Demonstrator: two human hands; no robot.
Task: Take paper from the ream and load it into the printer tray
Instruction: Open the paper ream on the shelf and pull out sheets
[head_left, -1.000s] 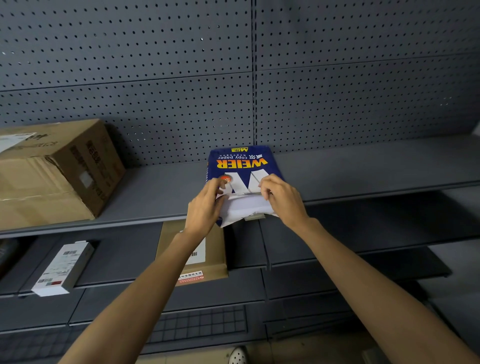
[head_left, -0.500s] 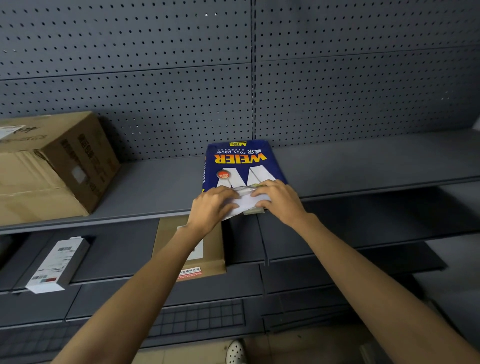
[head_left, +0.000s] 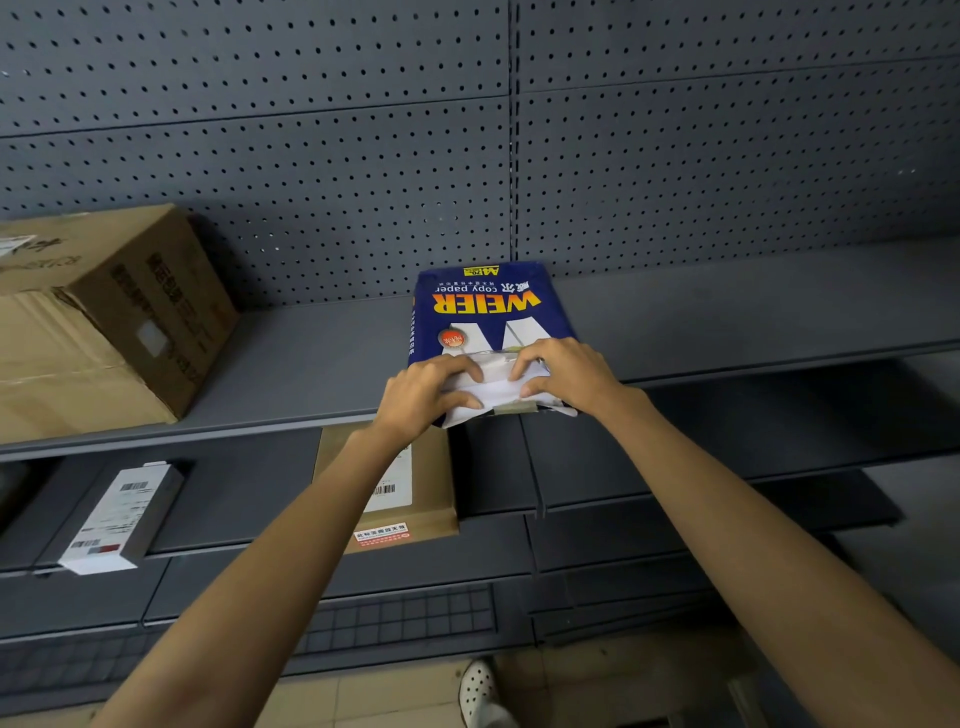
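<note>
Ream (head_left: 488, 312) of blue-wrapped WEIER copy paper lies flat on the grey shelf (head_left: 727, 317), its opened near end at the front edge. Left hand (head_left: 423, 395) and right hand (head_left: 566, 371) both pinch the white paper (head_left: 493, 387) showing at that torn end.

Ream (head_left: 488, 312), landmark: near end hidden under both hands (head_left: 426, 395); torn wrapper and white sheets show only between the fingers (head_left: 540, 358), grip underneath not visible.
Large carton (head_left: 104, 322), left of ream: cut off by the left edge; side print blurred.
Flat carton (head_left: 410, 499), below ream: upper left hidden behind the left forearm; label text too small.
White box (head_left: 111, 519), lower left of ream: barcode label illegible.
Shoe (head_left: 480, 691), far below ream: cut off by the bottom edge.
</note>
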